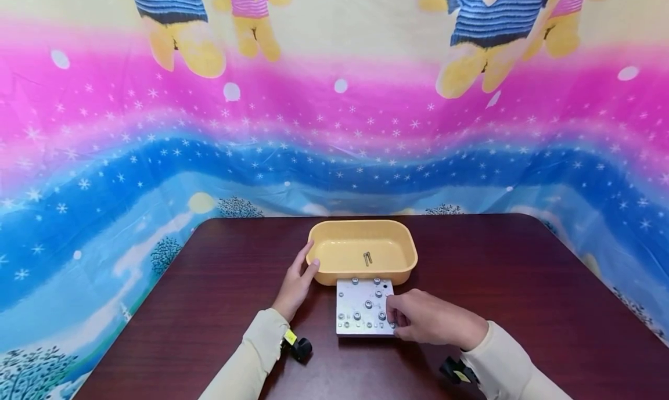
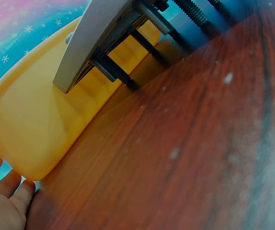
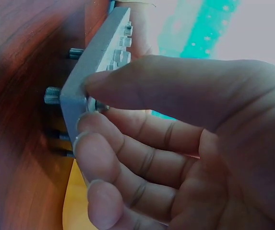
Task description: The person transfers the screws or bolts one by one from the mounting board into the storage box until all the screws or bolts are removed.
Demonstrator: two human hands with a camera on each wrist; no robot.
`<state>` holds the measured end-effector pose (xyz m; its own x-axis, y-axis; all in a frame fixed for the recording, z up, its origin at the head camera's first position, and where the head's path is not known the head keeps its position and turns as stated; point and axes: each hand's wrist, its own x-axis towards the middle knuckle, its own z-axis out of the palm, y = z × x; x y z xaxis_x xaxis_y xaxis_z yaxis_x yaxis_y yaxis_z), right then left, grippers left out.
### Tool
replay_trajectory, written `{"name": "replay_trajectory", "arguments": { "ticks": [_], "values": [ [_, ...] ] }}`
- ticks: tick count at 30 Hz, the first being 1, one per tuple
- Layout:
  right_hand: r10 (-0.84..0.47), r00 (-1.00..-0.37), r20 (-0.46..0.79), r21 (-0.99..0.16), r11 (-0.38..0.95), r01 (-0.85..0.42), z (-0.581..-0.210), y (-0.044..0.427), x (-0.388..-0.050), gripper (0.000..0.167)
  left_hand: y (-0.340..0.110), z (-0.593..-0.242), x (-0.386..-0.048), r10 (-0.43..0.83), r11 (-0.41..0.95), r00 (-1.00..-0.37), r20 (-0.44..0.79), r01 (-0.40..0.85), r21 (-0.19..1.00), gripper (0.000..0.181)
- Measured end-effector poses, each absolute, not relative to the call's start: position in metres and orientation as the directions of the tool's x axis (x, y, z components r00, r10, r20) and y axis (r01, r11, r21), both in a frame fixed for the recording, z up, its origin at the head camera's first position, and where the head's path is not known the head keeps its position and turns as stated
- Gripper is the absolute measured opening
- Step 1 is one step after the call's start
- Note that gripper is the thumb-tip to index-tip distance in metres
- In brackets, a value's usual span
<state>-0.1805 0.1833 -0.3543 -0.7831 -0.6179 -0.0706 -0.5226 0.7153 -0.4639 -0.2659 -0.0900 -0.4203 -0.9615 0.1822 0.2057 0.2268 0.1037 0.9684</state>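
A silver metal plate (image 1: 360,308) carries several hex socket screws; threaded shanks (image 2: 112,67) stick out underneath and hold it above the table. My right hand (image 1: 431,319) is at the plate's right front corner. Thumb and index finger pinch a small screw (image 3: 99,104) there, mostly hidden by the fingertips. The other right fingers are curled beside the plate's edge. My left hand (image 1: 294,287) holds the left end of a yellow plastic tray (image 1: 334,278), its thumb at the rim and its fingers along the outer side. Two loose screws (image 1: 368,259) lie inside the tray.
The plate sits right in front of the tray, on a dark reddish wooden table (image 1: 225,272). A patterned cloth (image 1: 334,115) hangs behind the table and along both sides. Each wrist wears a small black camera (image 1: 301,349).
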Motion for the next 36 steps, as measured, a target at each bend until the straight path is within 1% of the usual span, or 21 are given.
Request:
{"name": "replay_trajectory", "arguments": {
  "ticks": [6,13,18,25,36],
  "values": [
    [-0.617,-0.783,-0.080,-0.477,0.714,-0.513,-0.356,0.182,-0.180,0.017,-0.090,-0.421,-0.265,0.181,0.103,-0.963,0.200,0.221,0.970,0.056],
    [-0.623,-0.778,-0.081,-0.488,0.706,-0.514,-0.357,0.183,-0.182,0.014,-0.090,-0.424,-0.267,0.175,0.098,-0.963,0.203,0.222,0.970,0.055],
    [-0.619,-0.784,-0.053,-0.470,0.708,-0.527,-0.358,0.182,-0.183,0.017,-0.091,-0.427,-0.271,0.169,0.108,-0.966,0.198,0.218,0.970,0.056],
    [-0.593,-0.804,-0.041,-0.446,0.731,-0.516,-0.360,0.181,-0.182,0.019,-0.090,-0.448,-0.285,0.138,0.124,-0.966,0.218,0.235,0.964,0.055],
    [-0.608,-0.794,-0.008,-0.472,0.702,-0.533,-0.363,0.180,-0.184,0.019,-0.089,-0.449,-0.286,0.131,0.125,-0.965,0.229,0.246,0.961,0.053]
  ]
}}
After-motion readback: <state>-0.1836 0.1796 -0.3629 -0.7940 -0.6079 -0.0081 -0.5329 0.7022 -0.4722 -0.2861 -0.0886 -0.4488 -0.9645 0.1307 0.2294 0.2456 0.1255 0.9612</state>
